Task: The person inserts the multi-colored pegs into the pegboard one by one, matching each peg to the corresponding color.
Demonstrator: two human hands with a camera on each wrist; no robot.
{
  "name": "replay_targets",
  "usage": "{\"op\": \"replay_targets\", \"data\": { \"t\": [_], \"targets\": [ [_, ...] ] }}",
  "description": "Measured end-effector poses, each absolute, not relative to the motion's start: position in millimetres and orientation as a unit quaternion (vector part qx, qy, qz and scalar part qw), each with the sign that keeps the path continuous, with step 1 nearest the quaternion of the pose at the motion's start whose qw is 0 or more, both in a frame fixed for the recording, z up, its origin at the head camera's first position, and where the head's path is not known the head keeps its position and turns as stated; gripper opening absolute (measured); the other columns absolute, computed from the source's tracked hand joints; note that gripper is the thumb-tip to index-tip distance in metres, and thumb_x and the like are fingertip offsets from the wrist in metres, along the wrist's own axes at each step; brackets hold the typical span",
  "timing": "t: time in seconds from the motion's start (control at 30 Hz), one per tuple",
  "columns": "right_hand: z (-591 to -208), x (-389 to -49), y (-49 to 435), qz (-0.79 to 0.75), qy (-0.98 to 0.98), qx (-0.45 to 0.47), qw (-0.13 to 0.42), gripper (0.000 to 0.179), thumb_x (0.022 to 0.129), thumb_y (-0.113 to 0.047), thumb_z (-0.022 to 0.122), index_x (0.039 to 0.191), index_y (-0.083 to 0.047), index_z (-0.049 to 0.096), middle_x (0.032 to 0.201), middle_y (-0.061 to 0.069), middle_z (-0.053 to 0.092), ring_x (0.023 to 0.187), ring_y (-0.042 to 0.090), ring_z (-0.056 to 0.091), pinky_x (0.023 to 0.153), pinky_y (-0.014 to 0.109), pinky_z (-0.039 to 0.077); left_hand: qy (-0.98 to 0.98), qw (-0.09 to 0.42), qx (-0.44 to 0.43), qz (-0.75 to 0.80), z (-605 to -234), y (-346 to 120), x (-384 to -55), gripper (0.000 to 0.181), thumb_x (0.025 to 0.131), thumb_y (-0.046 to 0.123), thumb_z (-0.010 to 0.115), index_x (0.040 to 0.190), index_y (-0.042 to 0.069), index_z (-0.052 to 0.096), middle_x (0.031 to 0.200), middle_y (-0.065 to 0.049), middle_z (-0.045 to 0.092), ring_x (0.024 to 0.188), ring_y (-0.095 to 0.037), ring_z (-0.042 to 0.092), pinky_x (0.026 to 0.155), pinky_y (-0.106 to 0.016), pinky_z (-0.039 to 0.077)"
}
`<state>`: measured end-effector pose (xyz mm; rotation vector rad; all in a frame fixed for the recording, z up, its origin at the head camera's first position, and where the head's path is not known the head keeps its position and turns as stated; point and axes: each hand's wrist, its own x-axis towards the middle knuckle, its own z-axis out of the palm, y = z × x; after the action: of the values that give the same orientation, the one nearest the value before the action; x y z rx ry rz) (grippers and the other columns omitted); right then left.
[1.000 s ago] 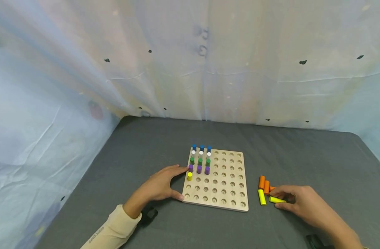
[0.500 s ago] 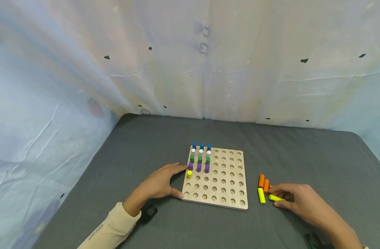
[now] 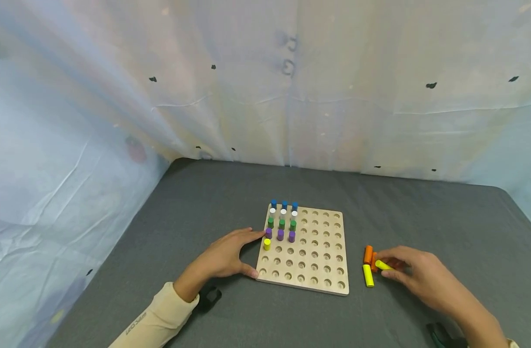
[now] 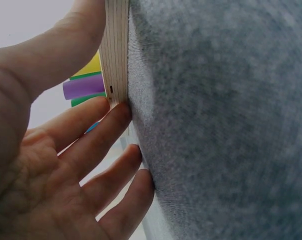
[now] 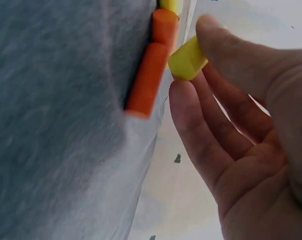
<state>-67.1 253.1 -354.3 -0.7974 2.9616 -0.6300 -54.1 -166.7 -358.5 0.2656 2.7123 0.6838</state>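
Observation:
My left hand (image 3: pixel 223 256) rests at the left edge of a wooden pegboard (image 3: pixel 308 273), thumb at the near corner and index finger farther up; the left wrist view shows fingertips against the board's layered edge (image 4: pixel 116 55). Rows of blue (image 3: pixel 284 205), white (image 3: pixel 283 213), green (image 3: pixel 281 224) and purple pegs (image 3: pixel 280 235) stand at the board's upper left. One yellow peg (image 3: pixel 267 244) stands below them. Right of the board, my right hand (image 3: pixel 417 273) pinches another yellow peg (image 5: pixel 187 61) between thumb and fingertip, tilted just above the orange pegs (image 5: pixel 148 80).
Beside the right hand, orange pegs (image 3: pixel 368 254) and a yellow peg (image 3: pixel 368 276) lie on the grey tabletop (image 3: pixel 230 193). Pale sheeting (image 3: pixel 335 96) hangs along the table's back and left. A dark device (image 3: pixel 209 298) sits under the left wrist.
My right hand has lifted the yellow peg off the table and shifted it slightly up and left, over the orange pegs. The left hand keeps its place at the board.

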Motion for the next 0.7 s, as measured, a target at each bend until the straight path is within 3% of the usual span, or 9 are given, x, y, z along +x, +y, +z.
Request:
{"op": "replay_targets", "data": {
  "t": [0.27, 0.53, 0.7],
  "targets": [
    [-348.3, -71.9, 234.4, -0.259, 0.922, -0.287, -0.011, 0.037, 0.079, -0.011, 0.082, 0.111, -0.026, 0.071, 0.104, -0.017, 0.069, 0.087, -0.006, 0.064, 0.071, 0.022, 0.057, 0.953, 0.163, 0.092, 0.239, -359.6, -167.1, -54.1, 0.094, 0.067, 0.041, 0.090, 0.150, 0.029, 0.047, 0.159, -0.011, 0.039, 0.147, -0.033, 0.036, 0.112, -0.061, 0.035],
    [-340.2, -76.4, 209.0, -0.254, 0.918, -0.303, -0.025, 0.029, 0.082, -0.018, 0.081, 0.108, -0.027, 0.072, 0.097, -0.020, 0.067, 0.080, -0.008, 0.056, 0.067, 0.026, 0.052, 0.953, 0.163, 0.094, 0.236, -361.9, -166.8, -55.1, 0.096, 0.066, 0.043, 0.090, 0.150, 0.029, 0.046, 0.159, -0.011, 0.039, 0.147, -0.033, 0.036, 0.113, -0.059, 0.035],
    [-339.9, -78.3, 189.6, -0.269, 0.912, -0.310, -0.024, 0.028, 0.082, -0.018, 0.081, 0.108, -0.024, 0.072, 0.101, -0.017, 0.070, 0.084, -0.004, 0.062, 0.070, 0.027, 0.054, 0.954, 0.161, 0.096, 0.235, -362.2, -167.4, -55.1, 0.096, 0.066, 0.043, 0.090, 0.150, 0.029, 0.046, 0.158, -0.012, 0.040, 0.147, -0.033, 0.037, 0.112, -0.059, 0.036]
  ]
}}
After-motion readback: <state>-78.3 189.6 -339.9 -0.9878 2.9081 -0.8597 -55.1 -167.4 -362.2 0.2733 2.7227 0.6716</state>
